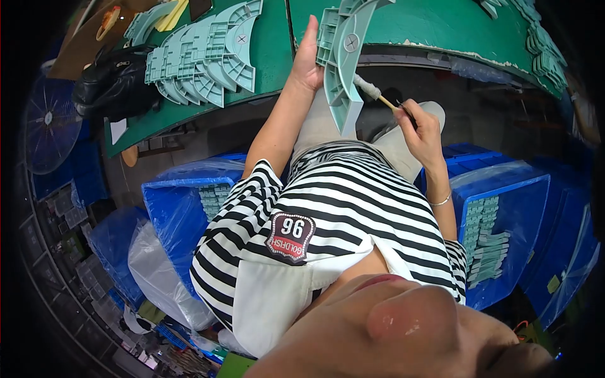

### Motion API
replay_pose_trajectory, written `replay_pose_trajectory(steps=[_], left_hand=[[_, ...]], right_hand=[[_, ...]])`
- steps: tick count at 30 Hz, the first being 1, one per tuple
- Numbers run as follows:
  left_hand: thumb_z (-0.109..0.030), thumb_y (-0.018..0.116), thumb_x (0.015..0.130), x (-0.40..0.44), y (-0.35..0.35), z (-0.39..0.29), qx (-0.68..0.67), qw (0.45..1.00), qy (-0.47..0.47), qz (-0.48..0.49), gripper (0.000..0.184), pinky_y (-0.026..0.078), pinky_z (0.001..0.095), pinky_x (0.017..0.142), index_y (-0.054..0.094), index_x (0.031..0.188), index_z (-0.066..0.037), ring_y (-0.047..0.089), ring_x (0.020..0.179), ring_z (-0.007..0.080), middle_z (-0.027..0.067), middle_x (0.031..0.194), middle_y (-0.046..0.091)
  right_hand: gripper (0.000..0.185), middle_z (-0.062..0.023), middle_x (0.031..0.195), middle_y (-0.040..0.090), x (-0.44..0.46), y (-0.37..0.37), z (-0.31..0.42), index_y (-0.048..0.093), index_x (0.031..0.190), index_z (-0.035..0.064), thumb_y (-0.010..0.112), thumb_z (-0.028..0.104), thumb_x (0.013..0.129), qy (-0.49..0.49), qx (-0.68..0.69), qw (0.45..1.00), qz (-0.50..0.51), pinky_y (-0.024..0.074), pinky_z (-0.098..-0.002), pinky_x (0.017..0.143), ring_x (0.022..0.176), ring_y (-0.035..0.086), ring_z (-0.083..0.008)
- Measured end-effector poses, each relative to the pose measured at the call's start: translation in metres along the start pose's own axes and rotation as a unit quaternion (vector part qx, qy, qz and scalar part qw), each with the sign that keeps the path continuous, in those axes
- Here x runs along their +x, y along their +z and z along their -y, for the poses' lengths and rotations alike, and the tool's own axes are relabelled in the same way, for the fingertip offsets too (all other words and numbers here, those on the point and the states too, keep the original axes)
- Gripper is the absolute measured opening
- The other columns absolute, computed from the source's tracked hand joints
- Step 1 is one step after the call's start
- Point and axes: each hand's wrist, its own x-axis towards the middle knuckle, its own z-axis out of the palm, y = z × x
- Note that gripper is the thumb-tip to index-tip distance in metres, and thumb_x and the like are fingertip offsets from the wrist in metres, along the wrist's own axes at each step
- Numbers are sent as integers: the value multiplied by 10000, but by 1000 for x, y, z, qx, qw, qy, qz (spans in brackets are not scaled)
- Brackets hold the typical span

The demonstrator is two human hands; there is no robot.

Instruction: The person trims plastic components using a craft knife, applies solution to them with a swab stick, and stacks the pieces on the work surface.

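My left hand holds a curved pale-green plastic part upright by its left side, the thumb raised along it. The part has ribs and compartments and a round spot marked with a cross. My right hand pinches a thin wooden stick that has a white fluffy tip. That tip is close to the part's right edge; whether it touches cannot be made out. Something thin and dark also shows at my right fingers.
On the green table lies a row of similar parts, beside a black bag. More parts lie at the right. Blue bins with parts stand on both sides of my body. A fan is at far left.
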Motion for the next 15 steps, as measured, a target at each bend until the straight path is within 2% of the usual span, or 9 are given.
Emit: replay_pose_trajectory(steps=[4,5,8,9,11,13,15], left_hand=[[-678,288,917,2,-2,-9,4,1000,23,-6,797,536,360,643,523,1187,34,569,751,229,155,937,588],[-631,343,929,-2,-2,-9,-9,1000,21,16,727,582,397,698,553,1177,19,658,815,262,167,979,651],[-565,413,941,-1,7,-1,-83,995,25,40,638,593,399,736,572,1163,12,685,860,256,156,1008,674],[-585,415,934,0,5,-2,-75,990,15,116,649,553,384,834,556,1200,-10,650,975,227,125,1117,645],[-585,416,934,-1,3,-6,-54,993,17,105,648,552,384,836,556,1200,-11,652,964,229,127,1109,647],[-580,421,934,-5,3,-13,-22,995,28,94,639,546,386,845,557,1197,-13,649,962,233,127,1105,646],[-585,418,933,-6,10,-13,50,994,96,3,647,539,389,857,557,1195,-10,643,976,235,126,1113,642]], right_hand=[[142,-81,543,402,-11,-8,-4,531,780,2,603,81,874,21,21,999,38,304,-279,456,467,376,-135],[141,-75,544,399,-13,-6,-10,531,781,0,600,78,876,20,27,999,36,304,-276,457,472,374,-128],[145,-63,550,410,-9,-1,-11,530,786,-4,592,80,885,36,24,999,24,305,-272,460,490,379,-106],[147,-61,552,410,-7,2,-11,529,786,-4,592,82,887,37,30,999,20,305,-272,460,493,378,-102],[165,-48,559,393,-7,3,-13,523,784,-6,597,94,892,24,41,999,16,297,-263,465,506,359,-87],[168,-43,562,377,-14,-7,-15,524,785,-8,599,95,893,39,44,996,61,293,-254,470,511,348,-84],[165,-25,573,375,-21,-19,-21,538,792,-7,597,103,900,63,45,992,97,283,-240,482,538,341,-66]])
